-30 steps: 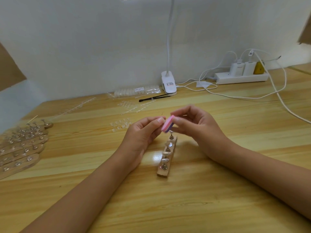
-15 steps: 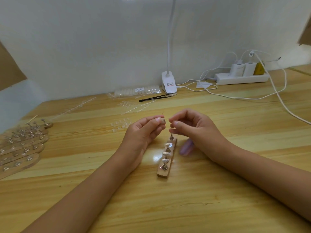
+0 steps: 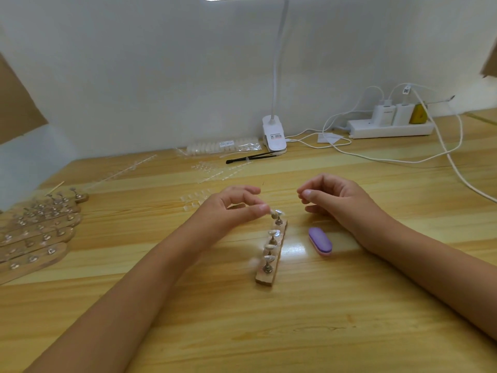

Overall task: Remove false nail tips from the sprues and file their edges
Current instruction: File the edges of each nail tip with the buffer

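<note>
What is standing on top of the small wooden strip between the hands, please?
Metal pegs stand in a row on the wooden strip, topped by nail tips. The left hand touches the farthest tip, covering part of it.

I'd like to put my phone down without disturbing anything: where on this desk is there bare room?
Bare wood lies along the near edge, between the forearms, nearer than the wooden stand. Another lies between the right hand and the white cables. Crowded: the far left with stacked stands, the clear strips behind the left hand, which pinches a nail tip.
</note>
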Available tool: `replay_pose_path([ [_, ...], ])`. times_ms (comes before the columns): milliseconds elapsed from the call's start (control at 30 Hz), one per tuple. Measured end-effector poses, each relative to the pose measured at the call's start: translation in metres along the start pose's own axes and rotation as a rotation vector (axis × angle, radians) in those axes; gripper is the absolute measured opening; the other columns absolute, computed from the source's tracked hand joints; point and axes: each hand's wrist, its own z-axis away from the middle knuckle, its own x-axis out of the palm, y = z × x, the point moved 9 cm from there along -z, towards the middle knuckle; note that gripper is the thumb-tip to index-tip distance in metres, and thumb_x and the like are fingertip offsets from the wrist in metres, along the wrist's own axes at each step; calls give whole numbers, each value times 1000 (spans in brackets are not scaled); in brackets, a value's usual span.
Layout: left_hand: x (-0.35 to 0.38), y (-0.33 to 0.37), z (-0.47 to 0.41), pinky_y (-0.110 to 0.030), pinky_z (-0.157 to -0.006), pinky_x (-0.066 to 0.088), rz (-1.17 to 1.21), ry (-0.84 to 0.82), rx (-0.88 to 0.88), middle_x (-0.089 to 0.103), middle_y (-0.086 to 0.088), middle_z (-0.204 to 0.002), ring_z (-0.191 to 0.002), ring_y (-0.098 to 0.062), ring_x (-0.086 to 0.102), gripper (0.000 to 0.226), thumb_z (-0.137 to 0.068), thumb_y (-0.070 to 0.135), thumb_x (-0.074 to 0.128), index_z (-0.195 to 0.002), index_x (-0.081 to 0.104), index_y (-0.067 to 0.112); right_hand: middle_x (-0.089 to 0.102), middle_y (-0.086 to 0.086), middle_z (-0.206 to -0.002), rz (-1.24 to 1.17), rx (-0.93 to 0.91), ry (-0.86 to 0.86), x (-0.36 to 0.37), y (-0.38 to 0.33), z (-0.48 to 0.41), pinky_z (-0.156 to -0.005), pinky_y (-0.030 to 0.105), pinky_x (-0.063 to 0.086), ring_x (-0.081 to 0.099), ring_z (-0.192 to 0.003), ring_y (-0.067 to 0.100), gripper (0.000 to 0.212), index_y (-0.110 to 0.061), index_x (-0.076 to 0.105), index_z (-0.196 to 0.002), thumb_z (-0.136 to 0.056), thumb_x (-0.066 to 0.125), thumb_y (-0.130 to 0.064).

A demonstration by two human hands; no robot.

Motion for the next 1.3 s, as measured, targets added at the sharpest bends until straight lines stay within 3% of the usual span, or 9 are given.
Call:
replay_pose_path([
  [167, 8, -10, -3, -16, -87, 43, -15, 25, -44, 62, 19, -118, -109, -8, 60, 28, -63, 46, 76, -80, 80, 24, 71, 0, -93, 95, 13, -40, 0, 1, 1, -69, 11, 51, 63, -81, 0, 9, -10, 70, -98, -93, 62, -10],
  [433, 7, -18, -5, -13, -77, 36, -130, 43, -82, 64, 18, -113, -104, 10, 56, 17, -79, 44, 73, -81, 81, 29, 73, -1, -95, 115, 11, -49, 0, 4, 0, -70, 10, 50, 64, -82, 1, 9, -14, 71, -95, -93, 63, -11],
  [533, 1, -14, -5, -18, -76, 40, -147, 58, -70, 69, 23, -101, -89, 14, 60, 21, -88, 45, 65, -80, 79, 32, 73, -4, -94, 148, 5, -71, 1, 4, 0, -72, 12, 51, 64, -83, 1, 11, -18, 71, -93, -94, 62, -12],
  [700, 0, -14, -3, -30, -87, 50, -297, -145, -114, 72, 0, -94, -86, -11, 64, 9, -87, 30, 71, -81, 75, 35, 70, -10, -93, 373, -64, -156, 9, 0, 2, -75, 12, 49, 62, -82, -3, 12, -22, 69, -93, -94, 62, -12],
  [800, 8, -14, 1, -17, -77, 52, -330, -235, -102, 71, 13, -88, -80, 0, 65, 8, -82, 31, 79, -81, 75, 39, 68, -13, -92, 436, -111, -184, 13, -3, 5, -77, 10, 46, 62, -89, 2, 9, -20, 70, -96, -93, 64, -14],
  [900, 14, -14, 0, -5, -62, 42, -305, -224, -73, 65, 18, -79, -67, 9, 56, 16, -70, 45, 83, -81, 75, 37, 66, -10, -96, 490, -111, -201, 17, 0, 6, -83, 20, 49, 61, -91, 9, 9, -23, 70, -98, -92, 66, -17],
  [1000, 16, -16, -4, -9, -62, 38, -355, -174, -26, 59, 15, -82, -68, 4, 48, 32, -58, 59, 77, -82, 72, 39, 63, -10, -99, 593, -153, -220, 17, -3, 7, -81, 20, 48, 58, -90, 5, 10, -27, 67, -99, -92, 66, -21],
  [1133, 20, -18, -5, -8, -60, 41, -348, -187, -14, 61, 26, -75, -66, 9, 51, 10, -78, 43, 78, -84, 72, 40, 56, -14, -101, 785, -229, -251, 12, -7, 8, -75, 10, 43, 54, -88, -3, 11, -26, 68, -102, -93, 62, -29],
  [1300, 6, -20, -3, -11, -65, 44, -269, -170, -114, 68, 18, -74, -68, 2, 59, 23, -74, 49, 76, -84, 75, 28, 57, -10, -84, 877, -205, -281, 6, -8, 8, -65, 21, 44, 52, -75, 7, 21, -35, 65, -97, -85, 58, -51],
])
